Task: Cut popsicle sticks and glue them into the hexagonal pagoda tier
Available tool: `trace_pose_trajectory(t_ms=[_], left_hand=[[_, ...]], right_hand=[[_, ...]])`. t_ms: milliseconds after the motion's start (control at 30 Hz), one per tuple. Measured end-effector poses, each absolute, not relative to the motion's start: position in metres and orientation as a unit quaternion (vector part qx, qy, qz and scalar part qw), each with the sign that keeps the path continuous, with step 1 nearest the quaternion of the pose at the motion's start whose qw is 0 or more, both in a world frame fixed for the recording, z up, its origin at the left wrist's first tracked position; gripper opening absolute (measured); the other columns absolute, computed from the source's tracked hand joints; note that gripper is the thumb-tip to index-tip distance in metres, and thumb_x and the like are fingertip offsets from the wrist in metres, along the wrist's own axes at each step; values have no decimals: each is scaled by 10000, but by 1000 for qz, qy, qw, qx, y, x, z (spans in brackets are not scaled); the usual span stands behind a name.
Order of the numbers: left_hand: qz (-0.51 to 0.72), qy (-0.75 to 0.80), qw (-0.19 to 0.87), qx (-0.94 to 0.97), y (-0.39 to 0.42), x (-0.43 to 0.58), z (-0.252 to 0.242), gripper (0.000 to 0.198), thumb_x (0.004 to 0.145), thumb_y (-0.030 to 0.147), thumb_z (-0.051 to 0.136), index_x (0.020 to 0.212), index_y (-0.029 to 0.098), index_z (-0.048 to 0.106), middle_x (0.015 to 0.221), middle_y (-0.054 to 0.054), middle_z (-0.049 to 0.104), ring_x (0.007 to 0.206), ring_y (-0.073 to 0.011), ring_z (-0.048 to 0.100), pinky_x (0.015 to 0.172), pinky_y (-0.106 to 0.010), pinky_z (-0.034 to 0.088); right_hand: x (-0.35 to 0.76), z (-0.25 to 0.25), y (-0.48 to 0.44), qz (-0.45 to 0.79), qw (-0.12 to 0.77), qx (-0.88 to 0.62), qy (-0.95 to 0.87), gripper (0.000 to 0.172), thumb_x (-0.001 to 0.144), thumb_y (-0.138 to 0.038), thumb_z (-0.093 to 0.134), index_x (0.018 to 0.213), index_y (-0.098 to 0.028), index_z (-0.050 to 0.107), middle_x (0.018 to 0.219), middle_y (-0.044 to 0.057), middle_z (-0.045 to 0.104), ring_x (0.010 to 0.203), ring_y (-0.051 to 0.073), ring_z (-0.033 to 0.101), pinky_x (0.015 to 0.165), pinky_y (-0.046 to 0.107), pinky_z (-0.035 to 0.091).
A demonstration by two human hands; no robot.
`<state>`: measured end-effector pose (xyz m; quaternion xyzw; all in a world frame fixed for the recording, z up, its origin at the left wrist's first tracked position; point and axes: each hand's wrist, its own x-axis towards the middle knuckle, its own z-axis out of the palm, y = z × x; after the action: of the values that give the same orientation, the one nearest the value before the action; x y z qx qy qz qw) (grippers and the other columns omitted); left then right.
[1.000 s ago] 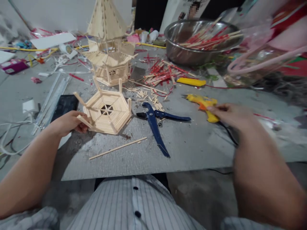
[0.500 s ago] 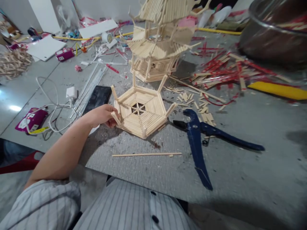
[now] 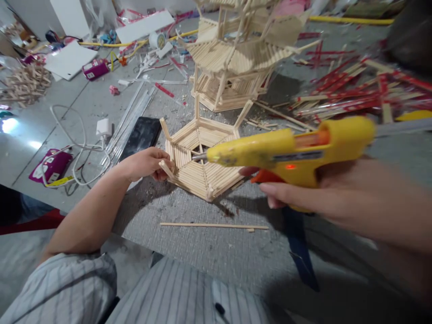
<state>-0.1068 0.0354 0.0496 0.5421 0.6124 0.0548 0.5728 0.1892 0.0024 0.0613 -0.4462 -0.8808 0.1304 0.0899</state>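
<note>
Right grip point(image 3: 337, 198) holds yellow glue gun point(image 3: 270, 150); left grip point(image 3: 145, 164), stick hexagon point(image 3: 202, 175).

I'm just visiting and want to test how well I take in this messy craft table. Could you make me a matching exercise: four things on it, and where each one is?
Things:
1. glue gun
2. hexagonal stick piece
3. phone
4. long loose stick

Places:
A. lies flat on the grey mat, nearer the person than the other three, with no hand on it
B. held in the right hand, nozzle over the woodwork
C. gripped at its edge by the left hand
D. dark and flat, behind the left hand

Pairs: 1-B, 2-C, 3-D, 4-A
</note>
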Motion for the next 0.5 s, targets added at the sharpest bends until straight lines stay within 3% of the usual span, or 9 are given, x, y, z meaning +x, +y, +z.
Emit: trace_pose_trajectory(t_ms=[133, 333, 500], left_hand=[[48, 610, 575, 544, 37, -110, 47, 148, 728, 282, 555, 651, 155, 567, 600, -6, 586, 522, -86, 532, 502, -189, 412], [41, 607, 574, 548, 38, -110, 46, 122, 714, 258, 540, 656, 153, 560, 620, -10, 594, 519, -77, 530, 504, -183, 414], [45, 606, 577, 546, 37, -109, 47, 154, 722, 287, 540, 642, 156, 543, 616, -11, 586, 512, -75, 521, 506, -187, 423]], right_hand=[[161, 65, 9, 355, 160, -437, -811, 203, 778, -335, 506, 881, -250, 659, 927, 3, 698, 805, 204, 655, 724, 303, 527], [147, 55, 20, 391, 77, -412, -820, 289, 792, -296, 467, 997, -180, 634, 1064, 68, 660, 957, 248, 604, 890, 389, 441], [141, 54, 23, 412, 56, -407, -813, 269, 796, -275, 497, 1014, -182, 624, 1083, 65, 657, 981, 249, 589, 907, 388, 421]])
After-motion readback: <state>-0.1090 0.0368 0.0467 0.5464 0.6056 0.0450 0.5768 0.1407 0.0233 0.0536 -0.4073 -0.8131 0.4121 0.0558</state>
